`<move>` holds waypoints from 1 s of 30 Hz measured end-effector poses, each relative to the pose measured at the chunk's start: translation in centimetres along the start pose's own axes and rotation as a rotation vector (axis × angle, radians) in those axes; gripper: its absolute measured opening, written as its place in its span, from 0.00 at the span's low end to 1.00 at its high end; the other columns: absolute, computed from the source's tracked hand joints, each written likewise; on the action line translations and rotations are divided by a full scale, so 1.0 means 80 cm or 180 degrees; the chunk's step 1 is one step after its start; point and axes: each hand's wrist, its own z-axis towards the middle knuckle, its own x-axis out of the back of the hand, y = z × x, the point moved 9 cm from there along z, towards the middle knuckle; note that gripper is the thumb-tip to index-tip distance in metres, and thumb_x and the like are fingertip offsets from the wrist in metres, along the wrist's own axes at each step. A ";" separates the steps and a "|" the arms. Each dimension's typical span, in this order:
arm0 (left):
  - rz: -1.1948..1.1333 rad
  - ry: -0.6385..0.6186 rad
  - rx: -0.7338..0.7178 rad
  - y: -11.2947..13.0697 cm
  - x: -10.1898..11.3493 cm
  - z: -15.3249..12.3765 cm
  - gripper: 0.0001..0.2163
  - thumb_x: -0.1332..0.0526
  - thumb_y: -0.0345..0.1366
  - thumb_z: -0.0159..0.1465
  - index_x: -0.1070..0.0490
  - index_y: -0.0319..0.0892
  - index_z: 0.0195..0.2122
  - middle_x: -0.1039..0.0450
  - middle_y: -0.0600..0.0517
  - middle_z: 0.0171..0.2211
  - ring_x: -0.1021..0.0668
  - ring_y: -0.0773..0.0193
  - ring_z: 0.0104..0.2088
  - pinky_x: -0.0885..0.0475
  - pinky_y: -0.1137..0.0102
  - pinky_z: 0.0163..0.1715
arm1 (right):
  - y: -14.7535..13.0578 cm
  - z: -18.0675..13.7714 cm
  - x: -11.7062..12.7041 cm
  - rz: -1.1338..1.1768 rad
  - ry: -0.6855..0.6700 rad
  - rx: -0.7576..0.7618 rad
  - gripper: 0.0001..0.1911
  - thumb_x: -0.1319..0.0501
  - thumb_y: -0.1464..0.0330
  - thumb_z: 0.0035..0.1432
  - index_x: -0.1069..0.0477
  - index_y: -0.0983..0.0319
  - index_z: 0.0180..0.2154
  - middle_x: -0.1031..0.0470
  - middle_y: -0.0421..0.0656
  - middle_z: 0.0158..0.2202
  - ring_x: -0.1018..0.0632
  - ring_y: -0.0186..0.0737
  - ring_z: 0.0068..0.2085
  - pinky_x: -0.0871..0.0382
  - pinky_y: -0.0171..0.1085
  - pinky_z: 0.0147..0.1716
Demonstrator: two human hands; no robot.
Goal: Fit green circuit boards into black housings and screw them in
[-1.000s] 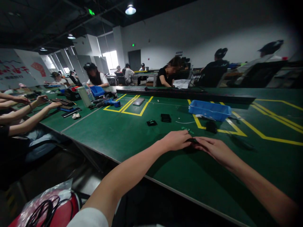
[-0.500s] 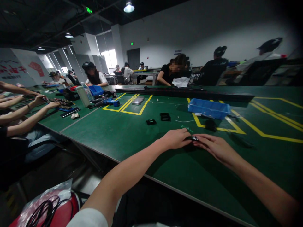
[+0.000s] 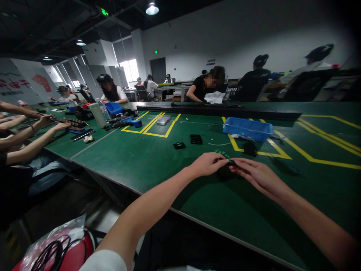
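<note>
Between my two hands is a small dark piece [image 3: 231,162], mostly covered by fingers, so its kind does not show. My left hand [image 3: 210,164] pinches its left side, thumb toward me. My right hand [image 3: 251,171] grips the right end with its fingertips pressed together. Just behind my left fingers lie small green pieces [image 3: 222,153] on the table. To the left of them, a black square piece with green on it [image 3: 179,145] and a black slotted part [image 3: 196,139] rest on the green tabletop [image 3: 146,162].
A blue plastic bin [image 3: 248,129] stands beyond my hands, with a dark object [image 3: 250,148] in front of it. A long black bar [image 3: 220,111] runs along the back. At left are a cordless drill [image 3: 126,122], a bottle [image 3: 97,115] and co-workers' arms [image 3: 36,145].
The dark piece has turned between my fingers: its shiny face no longer shows, and a green glint is visible. My left thumb has shifted along it. The view has moved slightly.
</note>
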 end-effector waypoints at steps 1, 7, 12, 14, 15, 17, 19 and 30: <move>-0.0108 0.0017 0.0054 -0.002 0.001 -0.001 0.18 0.47 0.44 0.72 0.23 0.38 0.48 0.21 0.46 0.42 0.23 0.62 0.40 0.32 0.70 0.41 | 0.000 0.000 0.000 -0.0001 -0.0001 0.0009 0.08 0.34 0.73 0.58 0.17 0.60 0.40 0.17 0.49 0.42 0.17 0.43 0.40 0.20 0.29 0.43; -0.0877 0.0107 0.0465 -0.021 -0.005 0.000 0.18 0.43 0.45 0.70 0.23 0.37 0.47 0.22 0.48 0.39 0.24 0.66 0.35 0.31 0.72 0.38 | -0.001 0.003 0.003 -0.0028 0.0002 0.0094 0.09 0.34 0.71 0.59 0.18 0.60 0.42 0.18 0.50 0.44 0.17 0.46 0.43 0.20 0.33 0.47; -0.1563 0.0181 0.0799 -0.045 -0.014 0.004 0.17 0.42 0.45 0.70 0.24 0.35 0.47 0.26 0.52 0.32 0.27 0.71 0.28 0.30 0.73 0.31 | 0.002 0.005 0.002 -0.0076 -0.0005 0.0152 0.09 0.34 0.70 0.59 0.19 0.60 0.42 0.18 0.49 0.43 0.17 0.47 0.44 0.21 0.37 0.50; -0.1814 0.0195 0.0927 -0.052 -0.019 0.005 0.14 0.41 0.43 0.70 0.26 0.36 0.47 0.28 0.54 0.30 0.27 0.71 0.26 0.28 0.73 0.29 | 0.004 0.005 -0.001 -0.0111 -0.0046 0.0177 0.09 0.33 0.69 0.59 0.19 0.60 0.43 0.18 0.48 0.43 0.16 0.46 0.44 0.21 0.38 0.51; -0.1930 0.0199 0.0999 -0.055 -0.022 0.005 0.13 0.41 0.42 0.70 0.26 0.36 0.47 0.28 0.54 0.30 0.27 0.71 0.26 0.28 0.72 0.29 | 0.005 0.006 -0.002 -0.0135 -0.0061 0.0200 0.09 0.33 0.69 0.58 0.19 0.60 0.42 0.18 0.48 0.43 0.16 0.45 0.43 0.20 0.38 0.51; -0.2146 0.0207 0.1154 -0.061 -0.028 0.005 0.12 0.40 0.40 0.71 0.27 0.36 0.46 0.27 0.53 0.32 0.25 0.70 0.27 0.25 0.71 0.30 | 0.007 0.007 -0.004 -0.0202 -0.0073 0.0264 0.09 0.33 0.69 0.58 0.20 0.60 0.42 0.18 0.47 0.43 0.16 0.43 0.42 0.20 0.38 0.49; -0.2352 0.0210 0.1307 -0.065 -0.036 0.003 0.11 0.40 0.39 0.70 0.28 0.36 0.46 0.25 0.51 0.36 0.22 0.67 0.32 0.23 0.69 0.33 | 0.009 0.010 -0.004 -0.0303 -0.0068 0.0336 0.09 0.32 0.69 0.57 0.20 0.61 0.42 0.18 0.47 0.41 0.16 0.42 0.40 0.19 0.38 0.47; -0.2898 0.0220 0.1752 -0.088 -0.049 -0.006 0.13 0.39 0.39 0.69 0.28 0.37 0.50 0.25 0.46 0.46 0.21 0.61 0.42 0.22 0.62 0.42 | -0.008 0.006 -0.007 -0.1561 -0.0058 0.0807 0.24 0.29 0.57 0.53 0.22 0.63 0.49 0.18 0.48 0.39 0.17 0.50 0.40 0.22 0.47 0.45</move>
